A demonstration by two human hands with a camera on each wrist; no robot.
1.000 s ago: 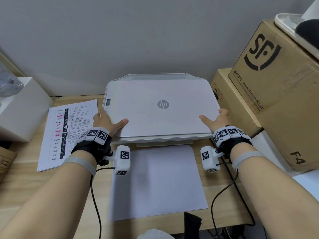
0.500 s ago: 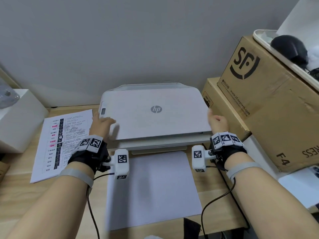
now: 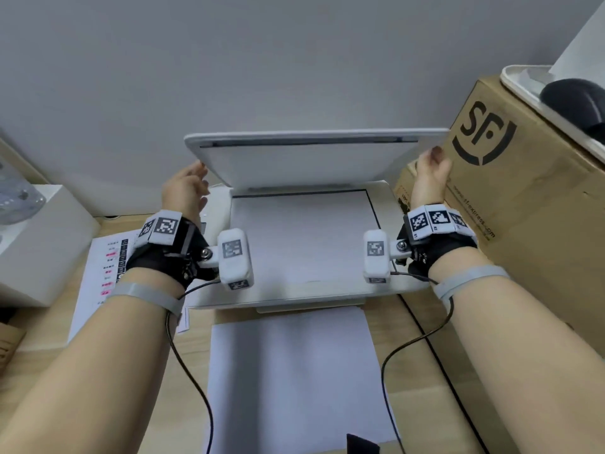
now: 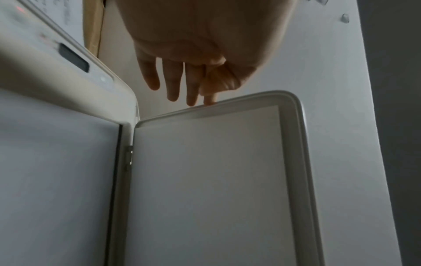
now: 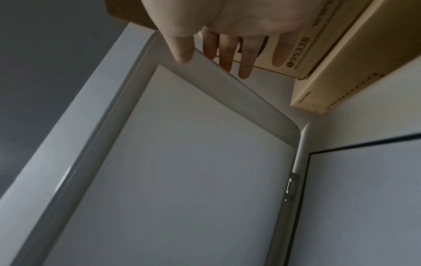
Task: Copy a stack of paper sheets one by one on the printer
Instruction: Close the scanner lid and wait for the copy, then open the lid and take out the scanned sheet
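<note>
The white printer [image 3: 294, 296] stands at the back of the wooden desk with its scanner lid [image 3: 314, 162] raised almost upright. My left hand [image 3: 186, 188] is at the lid's left edge, fingers straight, and in the left wrist view its fingertips [image 4: 209, 100] touch the lid [image 4: 216, 180]. My right hand [image 3: 429, 172] is at the lid's right edge. Its thumb [image 5: 182, 54] rests on the lid's rim [image 5: 227, 86], with straight fingers beside it. The scanner bed [image 3: 301, 237] looks white. A printed sheet [image 3: 108, 273] lies left of the printer, a blank sheet [image 3: 291, 371] in front.
Cardboard boxes [image 3: 523, 198] are stacked close against the printer's right side, with a tray and a dark object [image 3: 573, 103] on top. A white box [image 3: 39, 244] sits at the left. The grey wall [image 3: 294, 60] is right behind the lid.
The lid was flat and closed a second ago. Both hands slid to its sides and swung it up, uncovering the scanner bed.
</note>
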